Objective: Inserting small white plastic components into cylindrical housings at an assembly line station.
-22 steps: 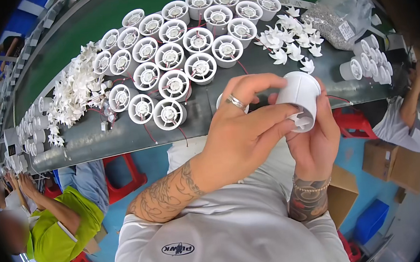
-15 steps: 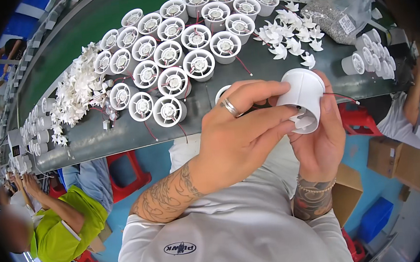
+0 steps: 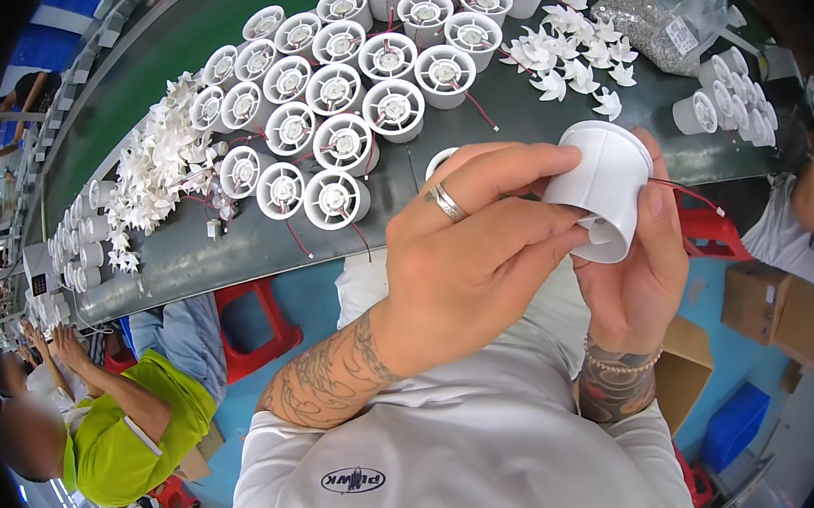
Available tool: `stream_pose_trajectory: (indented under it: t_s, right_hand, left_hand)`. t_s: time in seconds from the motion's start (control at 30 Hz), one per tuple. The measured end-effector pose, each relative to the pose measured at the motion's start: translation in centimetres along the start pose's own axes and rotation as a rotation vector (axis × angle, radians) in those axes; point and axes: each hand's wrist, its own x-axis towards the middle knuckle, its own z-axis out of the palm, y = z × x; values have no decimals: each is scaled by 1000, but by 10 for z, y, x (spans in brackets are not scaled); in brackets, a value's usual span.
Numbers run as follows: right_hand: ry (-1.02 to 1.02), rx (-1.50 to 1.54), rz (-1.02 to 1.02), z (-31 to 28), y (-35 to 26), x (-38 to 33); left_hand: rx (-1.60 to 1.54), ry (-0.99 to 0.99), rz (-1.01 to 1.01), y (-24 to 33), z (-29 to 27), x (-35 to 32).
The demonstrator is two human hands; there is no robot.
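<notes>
In front of me I hold a white cup-shaped fan housing, tilted so its opening faces down toward me. My right hand grips its right side, with a red wire coming out beside the fingers. My left hand, wearing a ring, has its index finger on the outer wall, while the thumb and another fingertip reach into the opening. A white fan blade wheel shows partly inside; the fingertips hide the rest. Beyond my left hand, another white housing is mostly covered.
Several white fan housings with wires stand in rows on the dark bench. Loose blade wheels lie in a left pile and a right pile. A clear bag of small parts sits far right. Co-workers sit at both sides.
Both hands and the housing have shifted slightly right. The left fingers sit a little deeper in the opening, and less of the blade wheel shows.
</notes>
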Motion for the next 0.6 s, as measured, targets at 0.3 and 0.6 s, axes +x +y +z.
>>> stream_pose_trajectory:
  t_s: [0.3, 0.6]
  right_hand:
    - [13, 29, 20, 4, -2, -2]
    - [-31, -32, -8, 8, 2, -1]
  left_hand:
    - [-87, -46, 22, 1, -8, 2]
    - [-184, 27, -101, 5, -8, -7]
